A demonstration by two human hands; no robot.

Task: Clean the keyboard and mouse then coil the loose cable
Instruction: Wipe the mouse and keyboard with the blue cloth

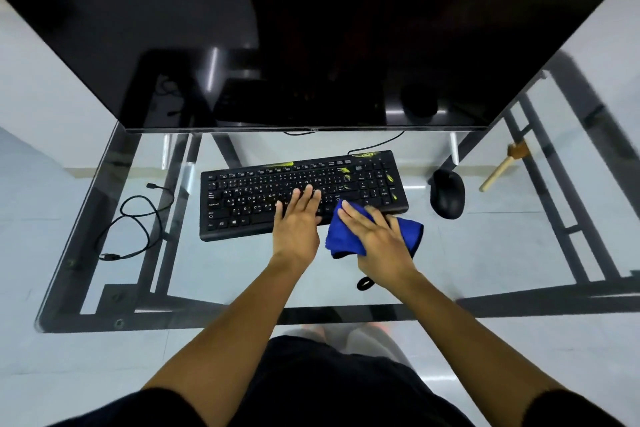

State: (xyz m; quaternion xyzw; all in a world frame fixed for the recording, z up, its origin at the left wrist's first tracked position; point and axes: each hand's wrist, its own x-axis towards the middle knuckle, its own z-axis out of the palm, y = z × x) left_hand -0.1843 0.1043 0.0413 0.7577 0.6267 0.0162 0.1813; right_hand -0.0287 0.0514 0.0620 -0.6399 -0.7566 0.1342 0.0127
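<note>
A glass tabletop (207,274) on a dark frame, over a pale floor, carries the work. The keyboard (256,199) lies under both hands, its long axis running left to right with the right end a little farther away and the key rows facing the person. It looks light, stiff and likely to slide on glass, so it is best steadied from above. The left hand (297,220) rests flat on the keys, fingers straight. The right hand (377,236), fingers spread, presses a soft blue cloth (414,230) on the keyboard's near right edge. The mouse (447,196), smooth and light, sits beyond and right of the right hand, pointing away. The limp cable (138,215) sprawls in loops well left of the left hand. A monitor (311,45) stands behind.
</note>
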